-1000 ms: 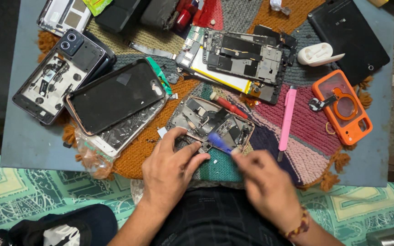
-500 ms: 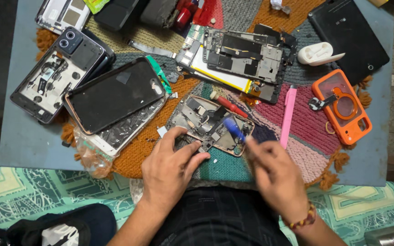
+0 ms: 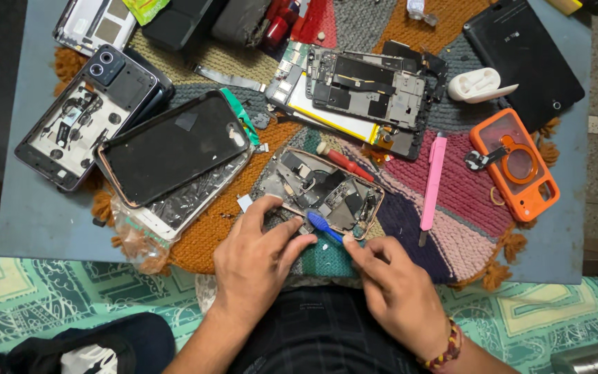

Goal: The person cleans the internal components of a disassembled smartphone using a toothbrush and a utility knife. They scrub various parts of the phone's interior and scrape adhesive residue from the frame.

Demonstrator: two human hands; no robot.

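Grey surface (image 3: pixel 36 221) w/ knitted mat (image 3: pixel 451 201); black tablet (image 3: pixel 520 55) top right; opened phone (image 3: pixel 323 190) at mat centre; left hand (image 3: pixel 257 260) fingers pinning its near edge, not closed round it; right hand (image 3: pixel 396 291) pinching blue tool (image 3: pixel 323 225), tip on phone's near edge; pink pen (image 3: pixel 432 180) just right.

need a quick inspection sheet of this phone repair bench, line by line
surface: grey table under a knitted multicolour mat.
job's things: opened phone frame; blue-tipped tool.
clutter: black phone screen, opened phone back, dismantled phone, red screwdriver, pink pry tool, orange case, white earbud case.
hands: left hand steadies the frame; right hand grips the tool.
cables: flat ribbon strip.
surroundings: green patterned cloth.
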